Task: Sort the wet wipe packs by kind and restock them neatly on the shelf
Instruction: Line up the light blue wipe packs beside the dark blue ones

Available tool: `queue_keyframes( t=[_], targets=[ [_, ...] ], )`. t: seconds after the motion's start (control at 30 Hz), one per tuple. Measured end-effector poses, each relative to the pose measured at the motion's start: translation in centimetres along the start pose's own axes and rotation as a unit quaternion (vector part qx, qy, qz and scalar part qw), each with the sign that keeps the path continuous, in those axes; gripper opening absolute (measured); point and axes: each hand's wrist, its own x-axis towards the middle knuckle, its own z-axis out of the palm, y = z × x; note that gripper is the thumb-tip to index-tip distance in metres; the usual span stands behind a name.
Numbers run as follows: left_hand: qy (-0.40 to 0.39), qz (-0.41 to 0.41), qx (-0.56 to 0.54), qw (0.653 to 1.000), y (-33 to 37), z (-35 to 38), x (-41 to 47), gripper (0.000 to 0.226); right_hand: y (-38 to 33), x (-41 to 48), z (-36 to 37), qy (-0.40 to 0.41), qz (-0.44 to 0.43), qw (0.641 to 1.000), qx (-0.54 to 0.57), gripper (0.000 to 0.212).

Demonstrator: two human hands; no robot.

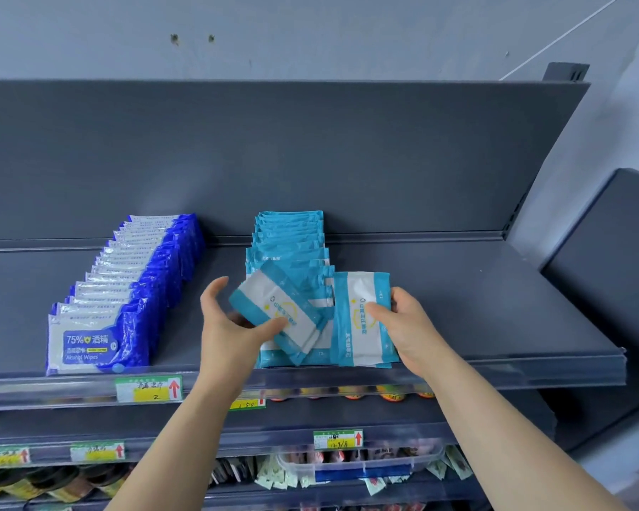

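Left grip [233, 322] was pinching a pack [273, 300], thumb down on its front face, with the upper fingers spread and curled clear of its left edge. That pack sat tilted, its top corner leaning left, over the front of the teal row [290, 234]. Right grip [412, 326] was clamped on a second pack [358, 326], thumb across the front and fingers hidden behind it. That one stood upright, just right of the tilted one, with its bottom edge near the shelf's front lip. A few loose packs [314, 352] lay overlapping between and beneath the two, askew.

The teal row ran straight back to the back panel [310, 149], packs standing on edge and tightly stacked. Well to its left, across a bare lane, stood the blue row [133, 282], also lined up front to back; its front pack read "75%" and "Alcohol Wipes".

To the right of the upright pack, the shelf [476, 307] lay open all the way to its end, giving plenty of room. It was a dark grey, flat, matte deck, with a clear plastic rail [458, 378] along the front edge carrying a yellow-and-green tag [148, 389] with a red arrow.

The packs were glossy, soft, rectangular film: pale teal with white panels on one kind, deep blue with silver on the other. A pale wall [310, 31] rose above, and the lower shelves [310, 429] were crowded with small goods.
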Motion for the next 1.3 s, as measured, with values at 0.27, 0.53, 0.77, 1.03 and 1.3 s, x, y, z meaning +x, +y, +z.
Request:
queue_keyframes(
  t=[0.27,0.53,0.77,1.03,1.3],
  targets=[
    [0.001,-0.033,-0.038,0.999,0.3,-0.9,0.9,0.005,-0.1,0.4,0.6,0.018,-0.002,1.000,0.003,0.015],
    [-0.224,-0.036,0.068,0.972,0.8,-1.9,1.0,0.051,-0.9,0.9,-1.5,0.075,-0.007,0.994,0.074,0.017],
    [-0.252,0.052,0.387,0.885,2.3,-0.7,3.2,0.050,-1.8,1.0,-2.7,0.090,-0.011,0.991,0.103,0.019],
    [-0.188,0.093,0.473,0.856,1.8,0.8,5.4,0.033,-1.7,0.3,-0.8,0.042,-0.011,0.992,0.119,0.020],
    [-0.015,0.181,0.433,0.883,-0.4,-0.6,2.6,0.033,-0.9,0.6,1.0,-0.021,0.021,0.979,0.200,0.026]
  ],
)
